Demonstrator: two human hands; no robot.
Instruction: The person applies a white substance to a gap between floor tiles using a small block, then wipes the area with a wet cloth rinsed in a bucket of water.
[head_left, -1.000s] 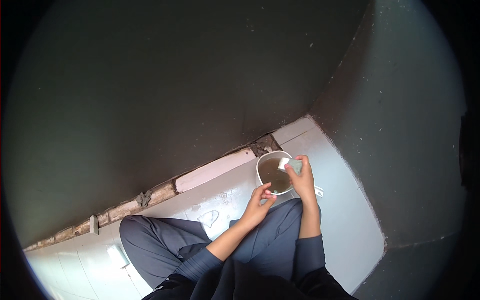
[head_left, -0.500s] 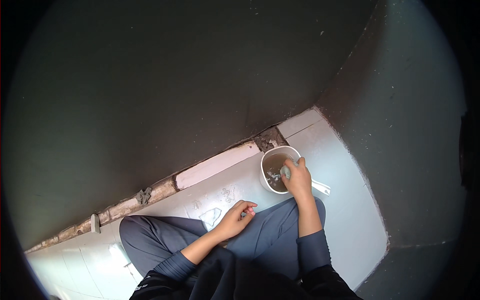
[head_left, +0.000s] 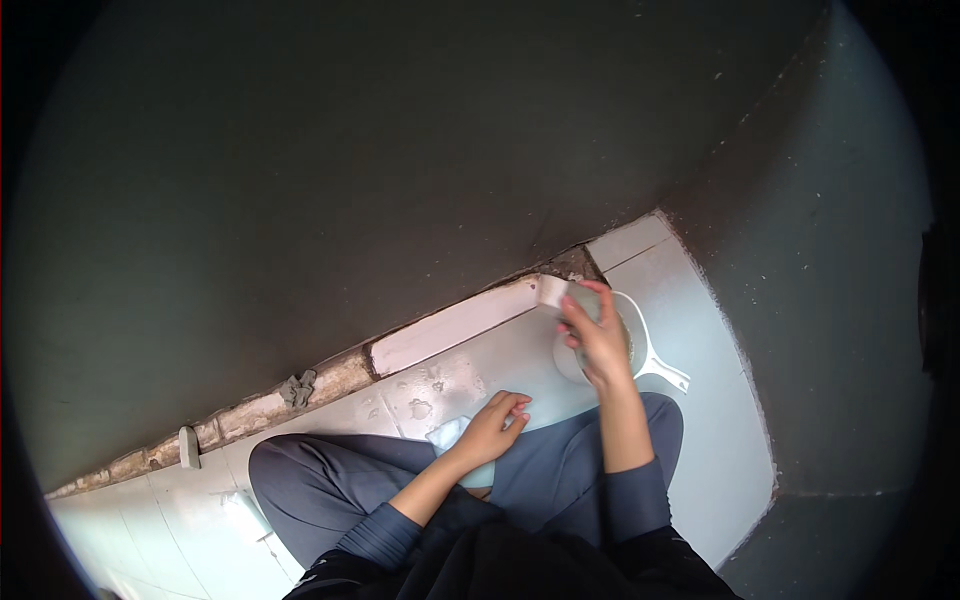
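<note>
Right-hand grip clasps pale block over white handled pot; left-hand grip slack, nothing visible held, between trousered knees.

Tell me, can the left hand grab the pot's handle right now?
Probably not easily: the right hand is over the pot, and the right forearm lies between the left hand and the handle.

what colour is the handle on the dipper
The dipper handle is white, best seen in the head view.
</note>
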